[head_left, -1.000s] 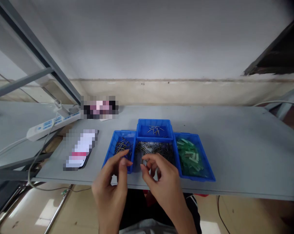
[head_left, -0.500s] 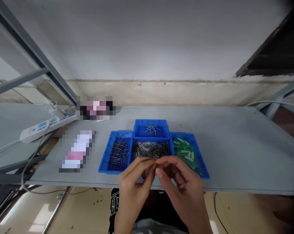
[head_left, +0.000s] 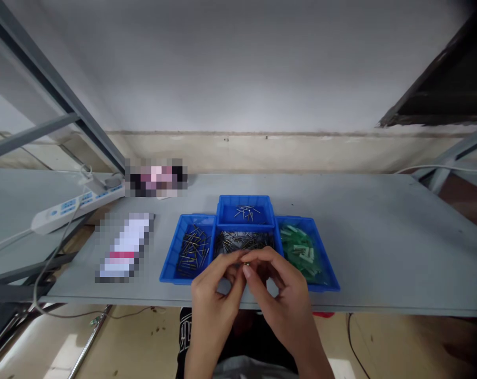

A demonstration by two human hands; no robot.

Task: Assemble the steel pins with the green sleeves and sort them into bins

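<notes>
My left hand [head_left: 215,292] and my right hand [head_left: 281,287] meet over the near edge of the middle bin, fingertips touching. Both are closed in a pinch around a tiny brass-coloured metal piece [head_left: 246,264]; fingers hide most of it, so its kind does not show. Behind them the middle blue bin [head_left: 245,227] holds many thin metal pins [head_left: 242,240]. Longer dark and golden pins [head_left: 193,247] lie in the left blue bin [head_left: 168,268]. A few silvery pins [head_left: 246,211] rest in the small back bin [head_left: 244,199]. White pieces in green plastic [head_left: 305,255] fill the right blue bin [head_left: 329,268].
On the grey table [head_left: 380,242] a phone-like object [head_left: 126,247], blurred out, lies at left, with another blurred item [head_left: 156,178] behind it. A white power strip [head_left: 76,205] with cables sits by the metal frame [head_left: 57,79]. The wall [head_left: 242,68] rises behind.
Both hands have shifted slightly left, still pinching the tiny piece together. My right hand moved the most, uncovering more of the right bin.
</notes>
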